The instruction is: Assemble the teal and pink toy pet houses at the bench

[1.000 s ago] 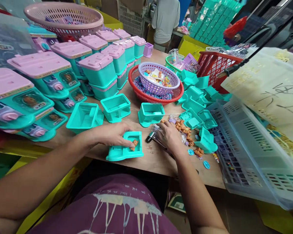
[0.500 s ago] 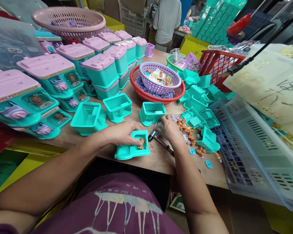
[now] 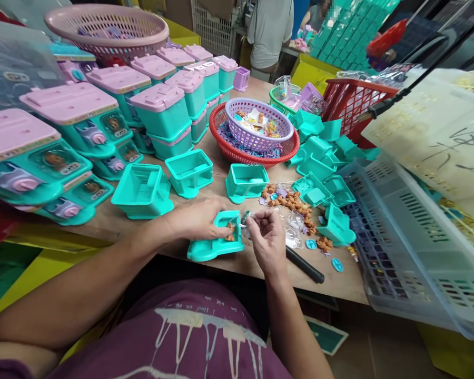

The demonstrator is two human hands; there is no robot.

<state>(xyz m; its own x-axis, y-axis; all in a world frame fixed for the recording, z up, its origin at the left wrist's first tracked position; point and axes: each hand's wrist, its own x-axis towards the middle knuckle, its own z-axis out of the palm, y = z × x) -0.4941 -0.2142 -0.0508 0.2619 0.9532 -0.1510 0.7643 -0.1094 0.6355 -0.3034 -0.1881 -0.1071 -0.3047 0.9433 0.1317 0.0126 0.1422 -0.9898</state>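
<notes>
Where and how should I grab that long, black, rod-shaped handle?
Probably grip the black handle near its rounded end, coming from the front right: it's slim and straight, and that end lies uncovered, while the right hand hides the other.

Teal housing (image 3: 215,248), open face up, brown figurine (image 3: 230,232) inside, clear piece (image 3: 244,219) just beside

Smooth teal plastic housing (image 3: 204,250) is gleaming softly, clear plastic piece (image 3: 244,219) is shining, wood-like tabletop (image 3: 339,285) is looking dull, purple cloth shirt (image 3: 213,296) is showing a matt finish.
</notes>
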